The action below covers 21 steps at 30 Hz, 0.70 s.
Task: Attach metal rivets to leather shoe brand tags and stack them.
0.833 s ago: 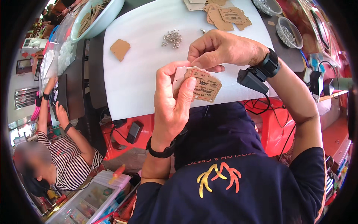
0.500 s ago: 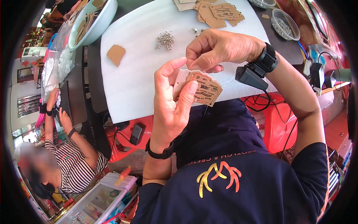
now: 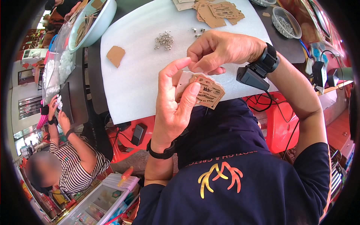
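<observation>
Between the thumb and fingers of my left hand (image 3: 170,107) are small brown printed cards (image 3: 210,93), tilted up above the near edge of a white foam sheet. A paler piece lies behind the front card, and its edge shows at the upper left. My right hand (image 3: 228,48) is closed in a pinch just above the cards' top edge, beside my left index fingertip. What its fingertips hold, if anything, is hidden. A heap of small silver rivets (image 3: 164,40) lies beyond my hands, with several loose ones near my right knuckles.
The white foam sheet (image 3: 135,86) covers the tabletop. Brown cards (image 3: 215,21) are piled at its far side, and a plain brown card (image 3: 115,56) lies at left. A tub of metal pieces (image 3: 285,23) stands far right, a pale basin (image 3: 108,24) far left. A co-worker (image 3: 80,161) sits left.
My left hand and the cards have shifted slightly, tilting a little. My right hand stays nearly still. The co-worker leans closer, and a white item now shows in that person's hand.
</observation>
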### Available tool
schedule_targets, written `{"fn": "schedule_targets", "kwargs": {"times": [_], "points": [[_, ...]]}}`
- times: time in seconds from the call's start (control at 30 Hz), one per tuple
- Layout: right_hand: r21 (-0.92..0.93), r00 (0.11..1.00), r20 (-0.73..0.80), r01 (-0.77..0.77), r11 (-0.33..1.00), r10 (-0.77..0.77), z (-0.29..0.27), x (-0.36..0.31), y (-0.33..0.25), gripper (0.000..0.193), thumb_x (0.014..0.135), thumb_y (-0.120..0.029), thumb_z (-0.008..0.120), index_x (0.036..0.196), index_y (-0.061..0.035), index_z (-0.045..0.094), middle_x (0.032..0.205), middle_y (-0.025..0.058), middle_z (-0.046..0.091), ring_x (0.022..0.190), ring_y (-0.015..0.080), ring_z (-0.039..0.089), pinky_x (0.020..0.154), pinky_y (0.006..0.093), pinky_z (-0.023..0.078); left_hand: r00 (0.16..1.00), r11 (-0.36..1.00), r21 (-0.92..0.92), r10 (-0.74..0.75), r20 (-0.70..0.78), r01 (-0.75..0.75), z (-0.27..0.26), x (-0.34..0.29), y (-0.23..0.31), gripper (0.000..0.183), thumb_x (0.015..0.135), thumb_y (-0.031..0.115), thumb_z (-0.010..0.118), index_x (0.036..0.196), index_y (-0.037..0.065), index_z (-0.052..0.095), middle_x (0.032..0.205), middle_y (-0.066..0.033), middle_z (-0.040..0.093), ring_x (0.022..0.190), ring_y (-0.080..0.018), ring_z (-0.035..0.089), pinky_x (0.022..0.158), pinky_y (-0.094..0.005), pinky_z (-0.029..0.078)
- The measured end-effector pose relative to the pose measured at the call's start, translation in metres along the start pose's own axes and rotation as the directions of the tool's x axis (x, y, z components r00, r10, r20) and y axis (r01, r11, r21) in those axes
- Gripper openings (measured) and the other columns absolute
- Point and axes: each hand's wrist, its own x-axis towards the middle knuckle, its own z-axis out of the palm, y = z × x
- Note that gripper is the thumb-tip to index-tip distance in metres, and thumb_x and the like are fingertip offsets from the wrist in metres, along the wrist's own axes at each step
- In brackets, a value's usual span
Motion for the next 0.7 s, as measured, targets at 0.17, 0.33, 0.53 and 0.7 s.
{"fn": "schedule_targets", "kwargs": {"times": [0.17, 0.33, 0.53, 0.7], "points": [[-0.004, 1.000, 0.004, 0.001, 1.000, -0.001, -0.0010, 0.0007, -0.0005, 0.021, 0.086, -0.016, 0.062, 0.087, 0.0038, 0.067, 0.068, 0.0005, 0.059, 0.052, 0.0049, 0.048, 0.047, 0.0222, 0.038, 1.000, 1.000, -0.005, 0.002, 0.005, -0.002, -0.0011, 0.0009, 0.0002, 0.044, 0.099, 0.002, 0.050, 0.139, 0.001, 0.033, 0.128, -0.0163, 0.049, 0.108, -0.0173, 0.059, 0.090, -0.0294, 0.050], [0.002, 1.000, -0.002, -0.001, 1.000, 0.001, -0.0013, 0.0009, 0.0020, 0.021, 0.086, -0.016, 0.061, 0.087, 0.0037, 0.067, 0.068, 0.0010, 0.059, 0.052, 0.0052, 0.049, 0.047, 0.0222, 0.038, 1.000, 0.999, -0.040, -0.023, 0.013, 0.024, -0.0025, -0.0004, -0.0007, 0.044, 0.099, 0.002, 0.050, 0.139, 0.001, 0.033, 0.127, -0.0162, 0.050, 0.110, -0.0177, 0.058, 0.091, -0.0300, 0.049], [0.026, 1.000, -0.018, -0.008, 1.000, 0.008, 0.0022, -0.0021, -0.0003, 0.022, 0.088, -0.018, 0.061, 0.087, 0.0024, 0.068, 0.068, 0.0012, 0.059, 0.055, 0.0063, 0.051, 0.048, 0.0227, 0.042, 0.999, 0.999, -0.019, -0.037, 0.004, 0.037, -0.0042, 0.0001, -0.0021, 0.043, 0.099, 0.002, 0.049, 0.138, 0.002, 0.034, 0.127, -0.0157, 0.050, 0.108, -0.0168, 0.057, 0.091, -0.0296, 0.049], [0.104, 0.995, -0.072, -0.063, 0.993, 0.071, 0.0072, -0.0058, -0.0019, 0.016, 0.087, -0.014, 0.065, 0.087, 0.0018, 0.064, 0.067, 0.0006, 0.058, 0.054, 0.0061, 0.054, 0.046, 0.0227, 0.043, 0.999, 0.999, -0.013, -0.035, 0.002, 0.035, -0.0048, 0.0011, -0.0013, 0.042, 0.099, 0.002, 0.050, 0.138, 0.001, 0.034, 0.129, -0.0155, 0.049, 0.109, -0.0164, 0.057, 0.090, -0.0292, 0.049]]}}
